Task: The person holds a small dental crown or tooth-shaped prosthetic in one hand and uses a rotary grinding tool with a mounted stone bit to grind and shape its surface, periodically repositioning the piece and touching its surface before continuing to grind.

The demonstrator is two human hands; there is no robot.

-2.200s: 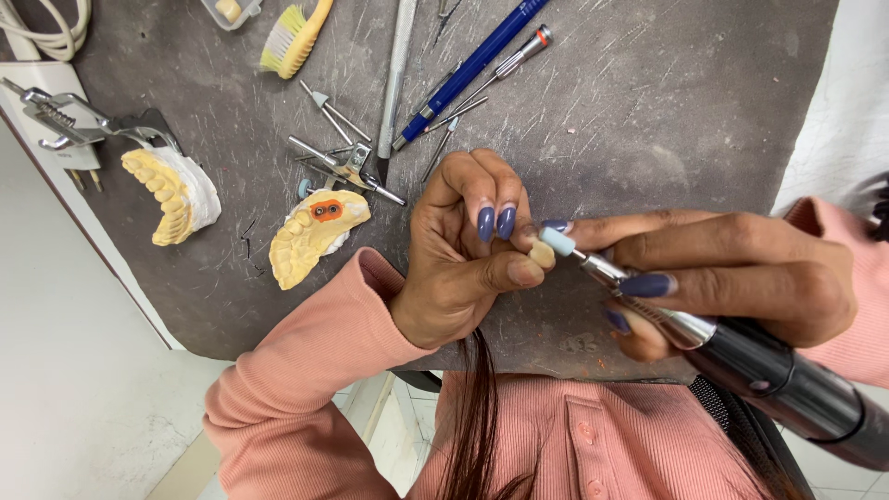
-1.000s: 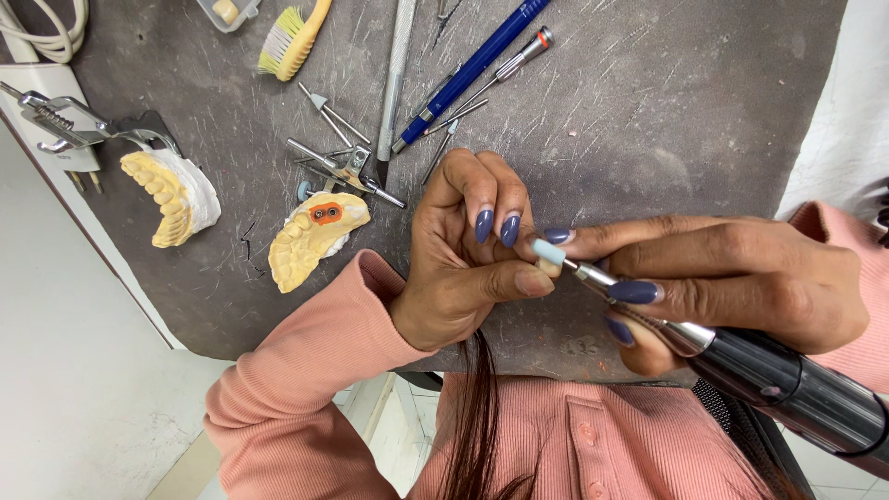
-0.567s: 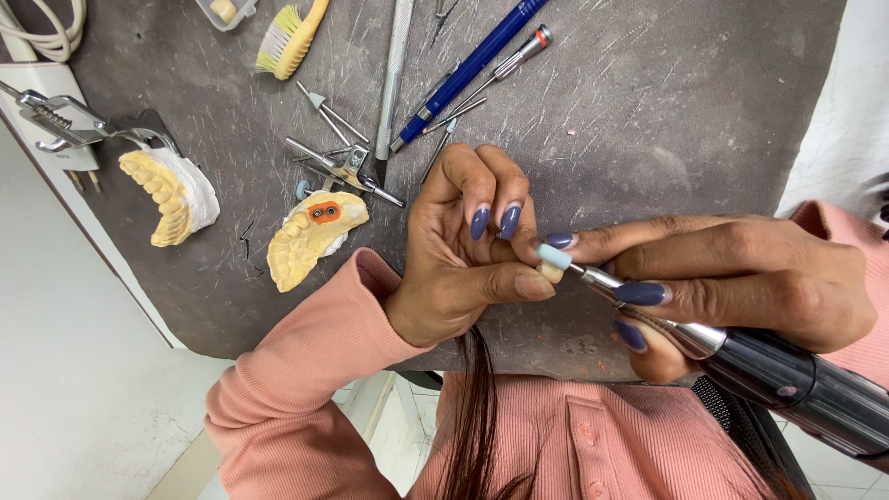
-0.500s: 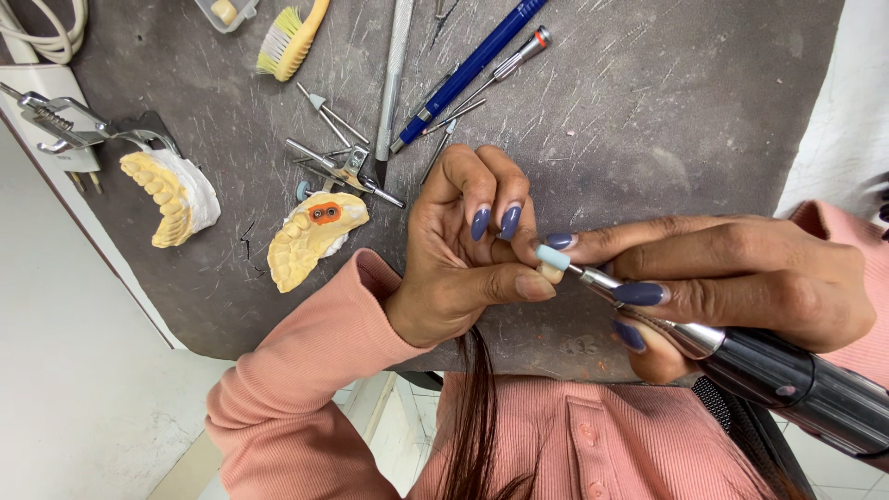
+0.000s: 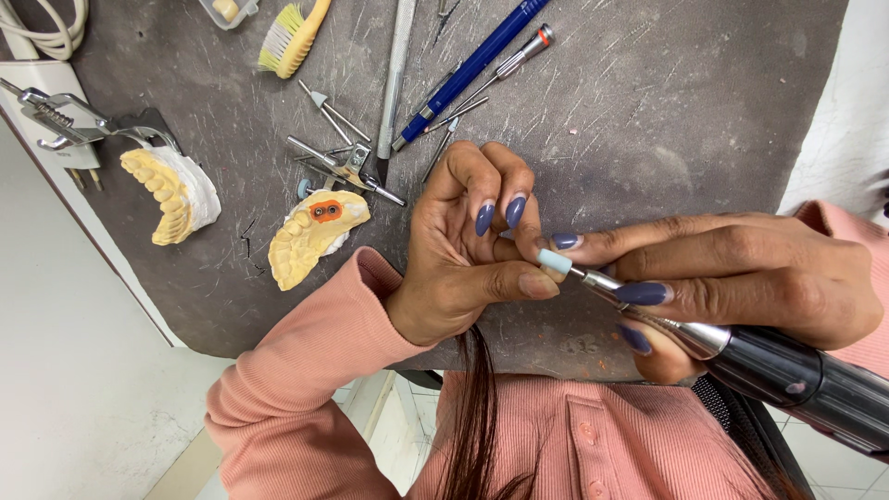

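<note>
Now | left hand (image 5: 463,268) pinches something small (hidden) | right hand (image 5: 741,278) grips rotary handpiece (image 5: 787,370) | at mat edge (image 5: 519,356)

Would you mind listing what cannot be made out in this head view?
- Piece pinched by the left hand: hidden by its own fingertips in the head view.
- Rotary handpiece: rear end cut off by the right edge; the right hand covers its middle.
- Yellow brush: handle end cut off by the top edge.
- Metal burs: too small to tell tip shapes.

No packages, labels, signs, screens
</note>
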